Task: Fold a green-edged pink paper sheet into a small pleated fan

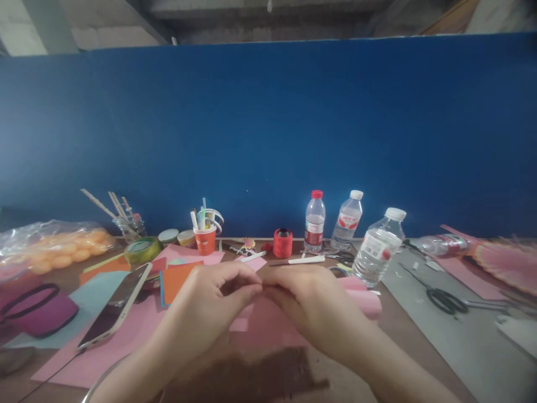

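My left hand (213, 299) and my right hand (321, 313) meet fingertip to fingertip in the middle of the view. Both are closed in a pinch; whatever lies between the fingertips is hidden or too small to make out. Below them is a sheet of pink paper (272, 326), partly covered by the hands. A pink paper roll (367, 302) lies just behind my right hand. Orange paper (178, 281) shows beyond my left hand.
A phone (115, 305) with a cable lies at left, near a purple band (37, 310). At the back stand an orange cup (205, 242), a red roll (282, 244) and water bottles (377, 246). Black scissors (447, 300) lie on a grey board (436, 347) at right.
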Available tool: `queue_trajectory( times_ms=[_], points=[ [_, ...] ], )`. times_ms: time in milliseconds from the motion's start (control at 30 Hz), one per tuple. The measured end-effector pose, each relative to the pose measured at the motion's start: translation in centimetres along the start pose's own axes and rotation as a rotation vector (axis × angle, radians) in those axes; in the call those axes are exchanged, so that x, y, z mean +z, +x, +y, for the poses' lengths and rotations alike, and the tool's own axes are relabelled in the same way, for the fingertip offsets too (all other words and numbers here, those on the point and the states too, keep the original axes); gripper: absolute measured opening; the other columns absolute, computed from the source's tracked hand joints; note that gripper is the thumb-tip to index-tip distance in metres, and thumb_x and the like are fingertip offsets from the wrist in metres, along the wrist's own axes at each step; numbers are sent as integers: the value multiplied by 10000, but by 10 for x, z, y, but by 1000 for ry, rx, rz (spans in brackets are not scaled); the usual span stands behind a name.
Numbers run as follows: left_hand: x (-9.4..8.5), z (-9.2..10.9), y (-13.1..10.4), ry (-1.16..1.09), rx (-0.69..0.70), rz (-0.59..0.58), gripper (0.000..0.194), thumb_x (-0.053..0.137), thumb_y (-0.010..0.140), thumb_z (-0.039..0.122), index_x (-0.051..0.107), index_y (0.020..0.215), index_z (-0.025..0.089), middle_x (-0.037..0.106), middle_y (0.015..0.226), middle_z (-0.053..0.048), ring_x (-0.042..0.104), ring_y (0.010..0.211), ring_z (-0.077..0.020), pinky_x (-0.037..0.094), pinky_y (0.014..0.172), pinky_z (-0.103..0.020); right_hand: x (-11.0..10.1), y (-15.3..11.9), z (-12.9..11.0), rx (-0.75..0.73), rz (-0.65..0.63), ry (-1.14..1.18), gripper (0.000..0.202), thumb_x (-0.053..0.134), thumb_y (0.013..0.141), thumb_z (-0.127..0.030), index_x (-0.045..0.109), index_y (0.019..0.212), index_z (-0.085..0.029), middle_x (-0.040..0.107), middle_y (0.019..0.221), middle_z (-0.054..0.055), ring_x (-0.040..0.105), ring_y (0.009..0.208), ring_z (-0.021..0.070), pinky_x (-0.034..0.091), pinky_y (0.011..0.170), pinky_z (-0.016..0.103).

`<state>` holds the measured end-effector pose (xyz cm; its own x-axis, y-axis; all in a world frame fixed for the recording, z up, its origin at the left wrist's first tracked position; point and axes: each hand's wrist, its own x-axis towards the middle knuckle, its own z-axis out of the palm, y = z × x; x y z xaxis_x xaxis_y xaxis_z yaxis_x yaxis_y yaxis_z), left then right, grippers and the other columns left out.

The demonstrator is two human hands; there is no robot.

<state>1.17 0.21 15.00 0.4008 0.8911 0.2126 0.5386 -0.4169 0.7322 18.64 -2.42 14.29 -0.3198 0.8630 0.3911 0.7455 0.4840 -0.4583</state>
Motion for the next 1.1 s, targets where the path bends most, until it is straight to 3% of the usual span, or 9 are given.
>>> queue_trajectory(
  times_ms=[167, 433, 667, 767, 867, 1100],
  points=[
    [-10, -3, 0, 60, -2, 46, 155, 579, 777, 325, 646, 684, 221, 592, 596, 43, 492, 536, -95, 381, 491, -201, -7, 1, 5, 61, 28, -104, 198, 523, 807, -111, 661, 700, -203, 670, 684, -14, 591, 627, 137, 386, 570, 241],
    [-18, -10, 2, 71, 56, 62, 126, 590, 762, 296, 651, 671, 233, 573, 588, 48, 488, 537, -87, 386, 497, -191, -13, -1, 6, 32, 37, -184, 209, 508, 811, -101, 633, 672, -194, 640, 639, -9, 576, 601, 127, 374, 542, 234],
    [-31, -16, -2, 179, 36, 57, 205, 547, 799, 382, 641, 702, 230, 553, 570, 42, 470, 479, -87, 368, 439, -190, -17, -3, 16, -25, 32, -268, 213, 484, 831, -107, 582, 658, -185, 599, 623, -17, 523, 597, 122, 336, 542, 246],
    [-30, -14, -4, 284, 76, -4, 190, 523, 817, 367, 657, 750, 248, 623, 656, 29, 559, 574, -113, 421, 494, -190, -13, -5, 19, -128, 45, -321, 176, 486, 843, -119, 591, 716, -181, 597, 645, -9, 498, 605, 129, 333, 571, 265],
    [-24, -11, -5, 365, 173, 22, 172, 547, 813, 380, 687, 843, 284, 688, 792, 22, 620, 718, -145, 457, 569, -194, -7, -6, 18, -242, 99, -321, 168, 478, 847, -112, 615, 772, -174, 616, 690, 5, 503, 634, 134, 337, 607, 279],
    [-17, -9, -8, 355, 294, 102, 196, 509, 855, 332, 692, 807, 279, 683, 720, 42, 599, 608, -104, 441, 539, -187, 2, -4, 15, -225, 223, -167, 179, 504, 825, -162, 633, 704, -188, 597, 604, -28, 507, 578, 109, 341, 584, 263]
  ],
)
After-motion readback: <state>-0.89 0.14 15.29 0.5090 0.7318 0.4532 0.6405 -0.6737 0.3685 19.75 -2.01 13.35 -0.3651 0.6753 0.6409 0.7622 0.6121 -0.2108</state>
